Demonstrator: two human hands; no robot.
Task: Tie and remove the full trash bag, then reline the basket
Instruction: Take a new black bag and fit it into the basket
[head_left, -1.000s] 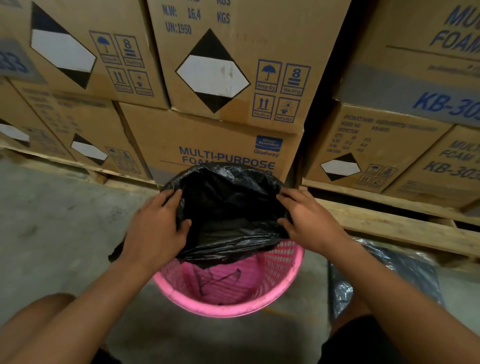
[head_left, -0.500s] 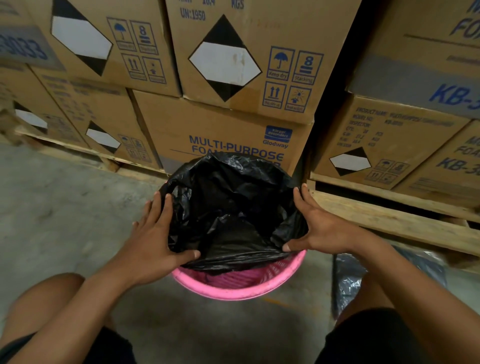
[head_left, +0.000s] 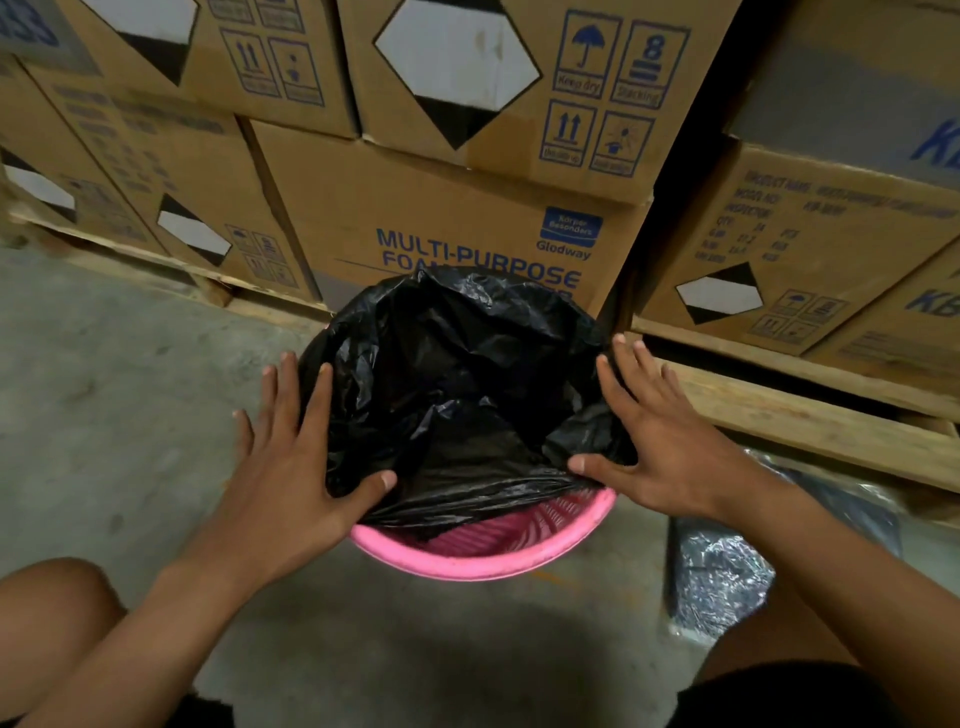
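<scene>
A pink plastic basket stands on the concrete floor in front of me. A black trash bag sits open inside it, folded over the far and side rim; the near rim is bare pink. My left hand lies flat on the bag's left side, fingers spread, thumb on the bag's near edge. On the right side my right hand presses the bag with spread fingers, thumb touching the near edge. A second dark bag, shiny and full, lies on the floor right of the basket.
Stacked cardboard boxes on wooden pallets rise directly behind the basket. Bare concrete floor stretches to the left. My knees show at the bottom corners.
Both hands went from gripping the bag's edge to lying flat with fingers spread. The bag now reaches lower over the rim, covering more of the pink basket.
</scene>
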